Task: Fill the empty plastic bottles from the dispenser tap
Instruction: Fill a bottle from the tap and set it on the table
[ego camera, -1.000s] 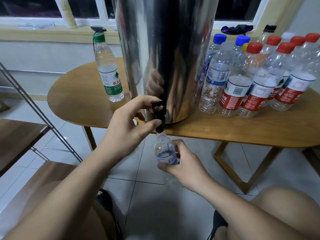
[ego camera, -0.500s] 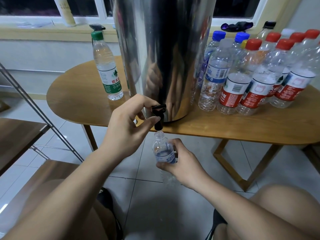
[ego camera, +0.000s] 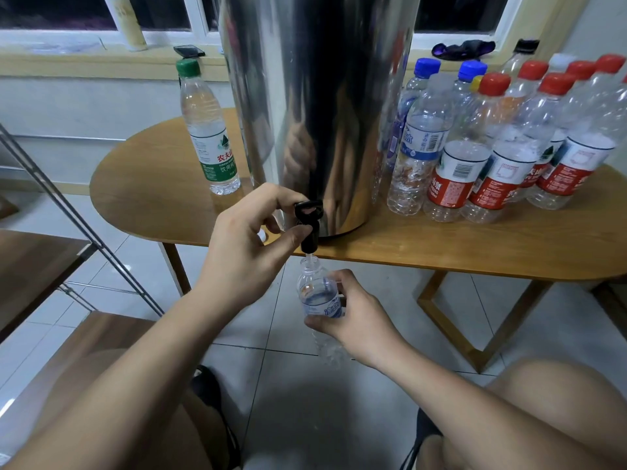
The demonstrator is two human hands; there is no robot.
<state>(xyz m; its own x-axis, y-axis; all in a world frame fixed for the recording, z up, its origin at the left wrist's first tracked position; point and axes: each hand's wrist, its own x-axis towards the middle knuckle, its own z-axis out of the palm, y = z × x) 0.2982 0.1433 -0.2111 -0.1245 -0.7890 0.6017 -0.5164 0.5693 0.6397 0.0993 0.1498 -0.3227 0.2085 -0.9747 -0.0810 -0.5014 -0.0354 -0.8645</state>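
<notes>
Both forearms (ego camera: pixel 142 361) are bare back from the left hand (ego camera: pixel 244 252) and right hand (ego camera: pixel 359 320). Below the hands show bare legs (ego camera: pixel 543 395) and dark strapped footwear (ego camera: pixel 212 388), its kind unclear.

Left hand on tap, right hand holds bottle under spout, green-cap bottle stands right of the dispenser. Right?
No. The green-cap bottle stands left of the dispenser, per the head view. The rest holds: left hand on tap, right hand holding bottle.

Dim, even indoor light — soft reflections on the steel dispenser (ego camera: pixel 315 96), wide-angle bending at edges.
</notes>
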